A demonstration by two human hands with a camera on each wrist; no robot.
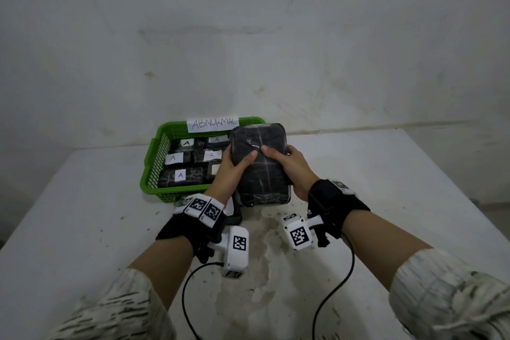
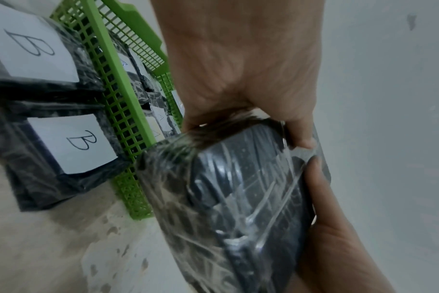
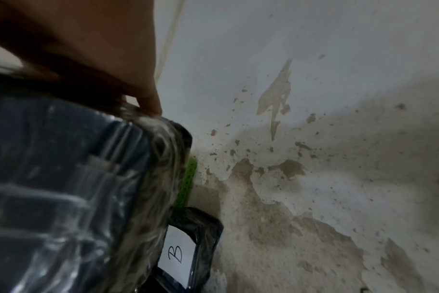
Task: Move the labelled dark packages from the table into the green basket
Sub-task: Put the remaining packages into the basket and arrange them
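A large dark package (image 1: 260, 165) wrapped in clear film is held tilted above the table, in front of the green basket's (image 1: 150, 157) right front corner. My left hand (image 1: 234, 168) grips its left edge, thumb on top. My right hand (image 1: 287, 165) grips the right edge the same way. No label shows on its upper face. The left wrist view shows the package (image 2: 238, 198) under my left palm (image 2: 238, 59). The right wrist view shows it (image 3: 63, 198) below my right hand (image 3: 88, 49). Several dark packages marked "A" (image 1: 180, 175) lie in the basket.
Two dark packages labelled "B" (image 2: 73, 142) (image 2: 33, 45) lie on the table against the basket's mesh wall (image 2: 128, 111); one (image 3: 180, 251) shows in the right wrist view. A paper sign reading "ABNORMAL" (image 1: 212, 123) hangs on the basket's rear rim. The white table (image 1: 386, 188) is stained, with a wall behind.
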